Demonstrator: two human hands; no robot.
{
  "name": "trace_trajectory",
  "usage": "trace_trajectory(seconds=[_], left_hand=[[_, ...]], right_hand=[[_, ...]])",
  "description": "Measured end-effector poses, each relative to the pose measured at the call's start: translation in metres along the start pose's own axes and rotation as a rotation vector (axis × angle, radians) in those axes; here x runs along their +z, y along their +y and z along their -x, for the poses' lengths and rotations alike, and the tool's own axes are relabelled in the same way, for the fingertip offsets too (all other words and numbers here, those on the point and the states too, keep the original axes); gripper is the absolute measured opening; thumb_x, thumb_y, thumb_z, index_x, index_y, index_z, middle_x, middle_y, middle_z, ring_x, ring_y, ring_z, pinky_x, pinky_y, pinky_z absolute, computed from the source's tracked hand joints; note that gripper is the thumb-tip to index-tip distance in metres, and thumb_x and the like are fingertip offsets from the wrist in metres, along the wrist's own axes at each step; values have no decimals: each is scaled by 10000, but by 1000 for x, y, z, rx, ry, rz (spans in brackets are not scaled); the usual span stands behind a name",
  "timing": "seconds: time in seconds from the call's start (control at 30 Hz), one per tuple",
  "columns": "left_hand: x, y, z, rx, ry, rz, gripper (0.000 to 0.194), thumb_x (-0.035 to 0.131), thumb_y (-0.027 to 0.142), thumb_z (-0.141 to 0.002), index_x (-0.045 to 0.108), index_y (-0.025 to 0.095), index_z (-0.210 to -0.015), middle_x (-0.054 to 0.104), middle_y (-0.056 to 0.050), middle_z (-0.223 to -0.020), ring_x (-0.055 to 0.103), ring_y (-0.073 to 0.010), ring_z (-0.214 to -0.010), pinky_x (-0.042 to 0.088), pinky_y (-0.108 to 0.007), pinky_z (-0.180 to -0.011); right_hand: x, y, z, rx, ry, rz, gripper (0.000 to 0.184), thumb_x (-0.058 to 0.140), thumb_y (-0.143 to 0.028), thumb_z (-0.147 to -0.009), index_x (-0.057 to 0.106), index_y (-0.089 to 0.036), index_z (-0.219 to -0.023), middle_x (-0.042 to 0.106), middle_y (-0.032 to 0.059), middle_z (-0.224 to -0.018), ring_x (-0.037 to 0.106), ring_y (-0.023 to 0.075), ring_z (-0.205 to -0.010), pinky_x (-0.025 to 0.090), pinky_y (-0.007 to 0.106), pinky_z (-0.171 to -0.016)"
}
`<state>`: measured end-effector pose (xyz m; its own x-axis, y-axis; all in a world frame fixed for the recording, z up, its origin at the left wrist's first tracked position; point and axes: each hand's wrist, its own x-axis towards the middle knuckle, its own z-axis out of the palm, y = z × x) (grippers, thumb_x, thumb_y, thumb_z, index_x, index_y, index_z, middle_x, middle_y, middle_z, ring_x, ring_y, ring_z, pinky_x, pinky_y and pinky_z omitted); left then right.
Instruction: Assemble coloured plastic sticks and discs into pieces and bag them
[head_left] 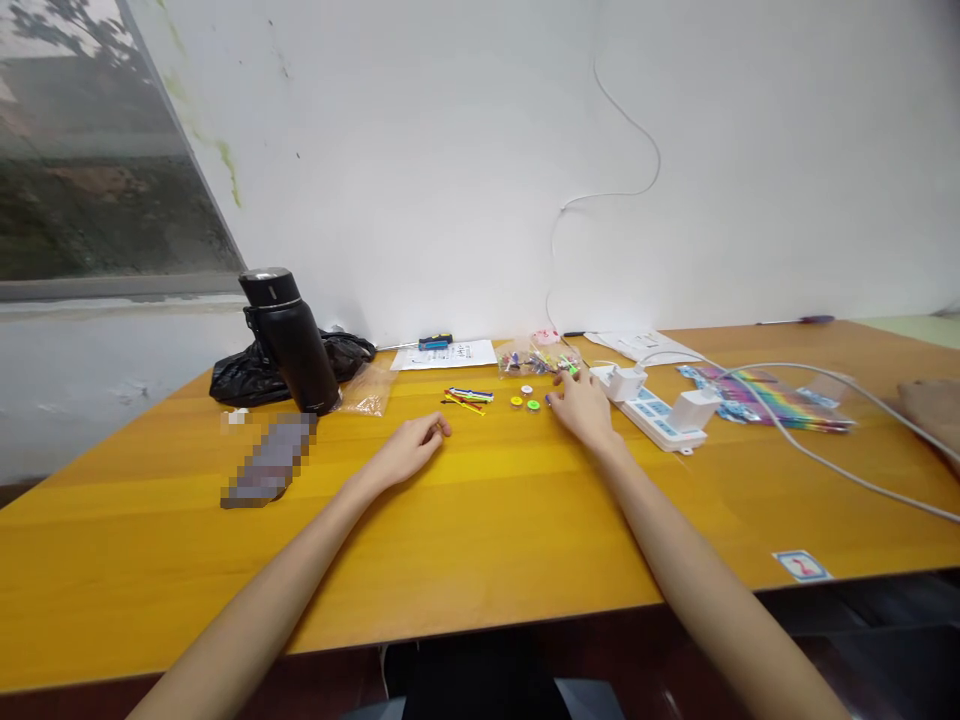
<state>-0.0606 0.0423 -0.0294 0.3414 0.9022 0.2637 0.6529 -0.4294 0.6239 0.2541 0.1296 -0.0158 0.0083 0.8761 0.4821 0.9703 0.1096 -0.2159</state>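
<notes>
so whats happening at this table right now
A person sits at a wooden table with both bare arms stretched out. The right hand rests by some small coloured round pieces and a clear bag of tiny parts, its fingers near them. The left hand lies loosely curled on the bare wood, holding nothing, just short of a bunch of coloured sticks. A black flask stands to the left, a white power strip to the right. Another person's hand shows at the far right edge.

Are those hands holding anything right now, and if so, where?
Nothing is clearly held. The left hand rests loosely curled on the table; the right hand reaches the small coloured pieces, fingertips hidden.
</notes>
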Motion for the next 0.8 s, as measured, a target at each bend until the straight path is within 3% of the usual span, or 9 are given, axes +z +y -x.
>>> trace_trajectory(seconds=[0.13, 0.27, 0.37, 0.47, 0.53, 0.63, 0.7, 0.8], left_hand=[[-1, 0, 0, 0, -3, -2, 200, 425, 249, -935, 611, 202, -991, 606, -15, -789, 561, -191, -745, 384, -288, -715], [-1, 1, 0, 4, 2, 6, 200, 432, 251, -936, 617, 202, -993, 606, -11, -776, 558, -188, -730, 383, -289, -704], [1, -1, 0, 7, 9, 17, 200, 438, 269, -944, 621, 202, -985, 619, -19, -797, 564, -191, -746, 394, -298, -718], [6, 0, -2, 1, 65, 86, 187, 473, 307, -948, 614, 192, -994, 651, -51, -907, 583, -196, -823, 422, -318, -773], [11, 3, -4, -12, 79, 241, 212, 528, 334, -938, 587, 196, -1088, 661, -81, -1062, 604, -199, -923, 444, -322, -806], [17, 8, -6, -34, -12, 608, 422, 625, 380, -903, 484, 247, -1278, 595, -108, -1293, 625, -206, -1046, 488, -316, -812], [20, 10, -7, -49, -87, 771, 459, 665, 408, -883, 486, 248, -1275, 605, -105, -1263, 642, -202, -1024, 506, -323, -821], [22, 7, -8, -84, -124, 816, 379, 696, 438, -861, 560, 187, -1110, 664, -62, -983, 655, -170, -875, 507, -336, -842]], right_hand=[[14, 10, 1, 20, -80, -44, 138, 560, -171, -842, 671, -156, -923, 607, 203, -1123, 566, 333, -1018, 464, 432, -809], [18, 18, -3, -31, 57, -215, 113, 553, -62, -765, 605, -161, -751, 618, 196, -976, 564, 290, -898, 461, 427, -798], [11, 13, -8, -82, 128, -269, 116, 541, -74, -791, 608, -158, -835, 615, 192, -1007, 565, 283, -925, 464, 436, -850], [1, -12, -6, -215, 157, -430, 181, 531, -144, -870, 585, -179, -1039, 628, 113, -1027, 597, 220, -917, 490, 370, -876], [-2, -37, 4, -342, 130, -704, 167, 545, -177, -896, 557, -184, -1063, 638, 74, -978, 615, 185, -837, 516, 331, -815], [-3, -75, 28, -617, -54, -857, 105, 589, -206, -911, 587, -199, -1016, 645, 57, -970, 628, 176, -875, 523, 311, -824], [-1, -92, 43, -747, -172, -852, 103, 607, -205, -915, 621, -209, -1016, 645, 69, -1034, 631, 187, -958, 520, 328, -877], [3, -102, 55, -807, -232, -865, 135, 596, -170, -919, 657, -215, -1030, 631, 87, -1136, 633, 195, -1032, 518, 343, -926]])
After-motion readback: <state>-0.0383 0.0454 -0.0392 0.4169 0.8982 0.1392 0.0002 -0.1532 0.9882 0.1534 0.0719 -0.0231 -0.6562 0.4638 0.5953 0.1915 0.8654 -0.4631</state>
